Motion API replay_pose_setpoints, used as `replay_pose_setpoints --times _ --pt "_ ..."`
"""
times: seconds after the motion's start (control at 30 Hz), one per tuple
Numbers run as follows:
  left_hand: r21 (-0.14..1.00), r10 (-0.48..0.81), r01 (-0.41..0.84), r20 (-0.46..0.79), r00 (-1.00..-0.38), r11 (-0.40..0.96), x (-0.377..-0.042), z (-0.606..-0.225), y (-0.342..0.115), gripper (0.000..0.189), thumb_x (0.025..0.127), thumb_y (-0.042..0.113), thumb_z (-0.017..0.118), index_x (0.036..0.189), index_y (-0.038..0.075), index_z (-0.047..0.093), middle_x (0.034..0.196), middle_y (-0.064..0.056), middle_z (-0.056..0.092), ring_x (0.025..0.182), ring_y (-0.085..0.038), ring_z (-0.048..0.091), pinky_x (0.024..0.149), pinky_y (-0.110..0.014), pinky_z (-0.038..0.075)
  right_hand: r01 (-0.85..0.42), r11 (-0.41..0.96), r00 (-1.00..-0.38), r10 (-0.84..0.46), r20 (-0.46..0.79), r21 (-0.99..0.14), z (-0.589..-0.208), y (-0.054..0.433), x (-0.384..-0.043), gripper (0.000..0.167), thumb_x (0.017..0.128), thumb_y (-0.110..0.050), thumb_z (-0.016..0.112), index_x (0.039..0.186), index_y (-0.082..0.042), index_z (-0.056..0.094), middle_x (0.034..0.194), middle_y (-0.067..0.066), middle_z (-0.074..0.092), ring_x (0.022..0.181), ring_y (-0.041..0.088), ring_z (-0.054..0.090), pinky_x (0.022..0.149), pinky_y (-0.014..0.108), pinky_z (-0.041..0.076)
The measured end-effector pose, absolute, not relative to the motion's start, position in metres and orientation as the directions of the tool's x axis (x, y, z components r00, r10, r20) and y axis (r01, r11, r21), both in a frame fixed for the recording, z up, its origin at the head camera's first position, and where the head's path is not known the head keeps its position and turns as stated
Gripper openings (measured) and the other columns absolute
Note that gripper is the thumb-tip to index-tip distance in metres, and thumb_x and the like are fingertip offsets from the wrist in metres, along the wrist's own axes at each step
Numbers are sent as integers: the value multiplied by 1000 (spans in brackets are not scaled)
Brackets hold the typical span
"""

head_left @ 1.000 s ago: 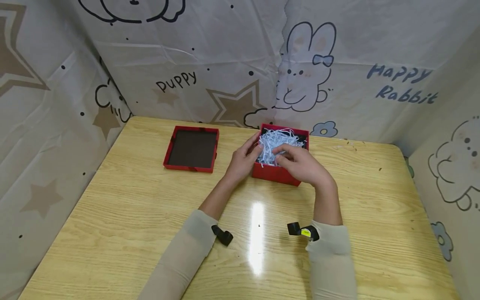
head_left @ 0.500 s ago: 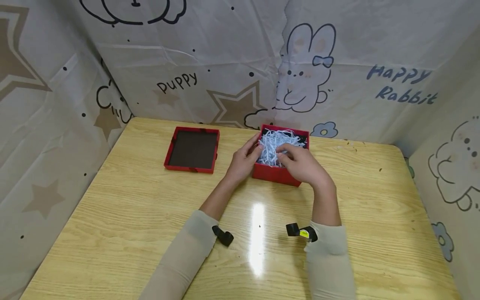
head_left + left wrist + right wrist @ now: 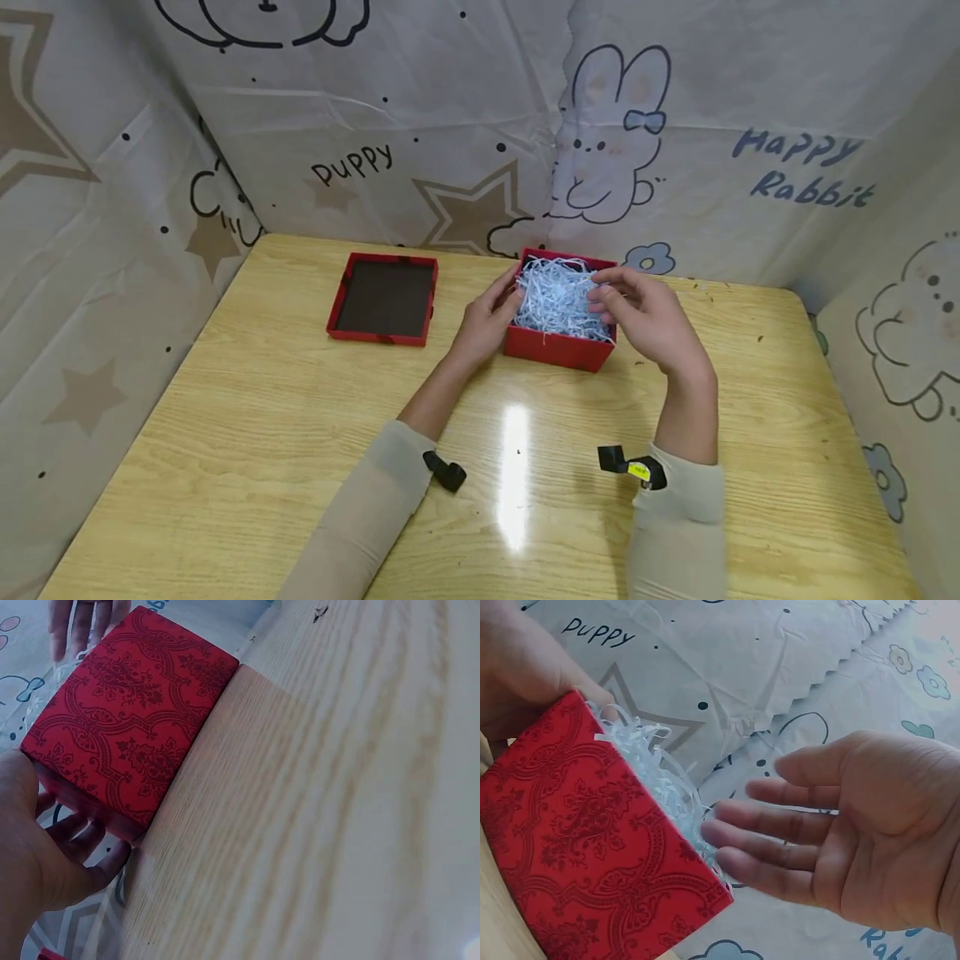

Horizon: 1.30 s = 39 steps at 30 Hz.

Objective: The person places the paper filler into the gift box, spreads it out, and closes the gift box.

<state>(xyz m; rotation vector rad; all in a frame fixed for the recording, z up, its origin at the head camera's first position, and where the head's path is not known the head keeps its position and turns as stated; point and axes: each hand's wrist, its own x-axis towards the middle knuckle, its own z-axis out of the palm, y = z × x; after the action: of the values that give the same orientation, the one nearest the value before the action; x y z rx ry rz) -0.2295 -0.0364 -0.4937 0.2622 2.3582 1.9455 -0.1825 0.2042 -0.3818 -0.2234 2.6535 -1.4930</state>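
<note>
A red gift box (image 3: 557, 350) with a dark floral pattern (image 3: 577, 832) stands on the table, filled to the rim with pale blue shredded paper (image 3: 558, 300). My left hand (image 3: 483, 329) holds the box's left side, thumb at the rim and fingers along the outer wall (image 3: 52, 851). At the right rim my right hand (image 3: 648, 317) hovers, fingers extended and palm toward the box. Its fingertips (image 3: 724, 832) are at the edge of the shreds, and nothing shows in the palm. What lies beneath the paper is hidden.
The red box lid (image 3: 386, 298), dark inside, lies upturned on the wooden table (image 3: 300, 433) to the left. A printed cloth (image 3: 465, 100) hangs close behind the box and along both sides. Small bits lie at the table's back right.
My right hand has moved from over the middle of the paper to the right rim, and its fingers have straightened. The paper now spreads over the box's right side. The left hand stays put.
</note>
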Motion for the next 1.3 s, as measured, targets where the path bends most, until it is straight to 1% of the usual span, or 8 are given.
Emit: replay_pose_setpoints --times 0.13,0.27,0.37,0.5,0.7,0.87,1.07,1.3 --pt "980 175 71 39 -984 184 -229 -494 -38 56 108 50 56 162 40 43 162 4 48 145 -18 50 119 -42 43 -161 361 -979 -174 103 -919 -384 203 -184 34 113 -20 52 138 1 59 126 18 70 113 28 71 97 31 59" --pt "982 174 60 29 -984 178 -230 -494 -38 57 108 52 56 162 41 43 162 4 49 144 -17 50 119 -42 43 -219 160 -949 -263 172 -962 -388 195 -189 31 112 -18 53 135 1 61 125 22 70 112 30 73 97 32 59" --pt "983 177 52 21 -984 174 -230 -494 -38 57 107 54 56 162 42 43 162 3 49 144 -17 51 118 -43 43 -202 70 -925 -342 166 -977 -391 184 -192 31 112 -19 55 134 2 61 124 22 70 111 35 72 97 36 60" --pt "984 186 55 22 -982 170 -230 -493 -39 58 108 54 55 162 41 42 160 1 51 143 -18 53 117 -44 45 -137 35 -902 -417 110 -990 -398 171 -198 37 112 -19 55 137 8 56 124 24 70 113 40 71 98 41 59" --pt "982 177 69 37 -983 176 -229 -491 -38 55 109 50 56 162 39 44 158 -1 54 142 -17 54 117 -41 45 -22 63 -899 -438 -8 -998 -407 163 -201 37 113 -17 52 140 7 53 127 25 69 115 38 71 98 39 59" --pt "981 168 70 40 -985 179 -229 -491 -37 54 108 48 57 161 38 46 157 -2 55 141 -17 55 117 -41 44 3 101 -911 -411 -45 -995 -413 163 -204 34 112 -14 53 140 7 54 128 26 68 117 37 71 98 39 59" --pt "981 161 67 38 -986 181 -229 -490 -36 55 108 49 57 160 37 47 155 0 57 139 -16 56 117 -40 45 -60 292 -940 -338 -44 -955 -417 158 -207 29 107 -7 63 134 0 62 125 18 71 115 31 71 98 36 59" --pt "982 163 65 36 -986 179 -229 -491 -36 55 109 47 56 161 35 46 157 -1 56 140 -17 55 118 -39 43 -90 495 -951 -301 -73 -864 -416 150 -208 30 103 -5 67 134 -6 65 123 13 71 114 30 69 101 44 58"
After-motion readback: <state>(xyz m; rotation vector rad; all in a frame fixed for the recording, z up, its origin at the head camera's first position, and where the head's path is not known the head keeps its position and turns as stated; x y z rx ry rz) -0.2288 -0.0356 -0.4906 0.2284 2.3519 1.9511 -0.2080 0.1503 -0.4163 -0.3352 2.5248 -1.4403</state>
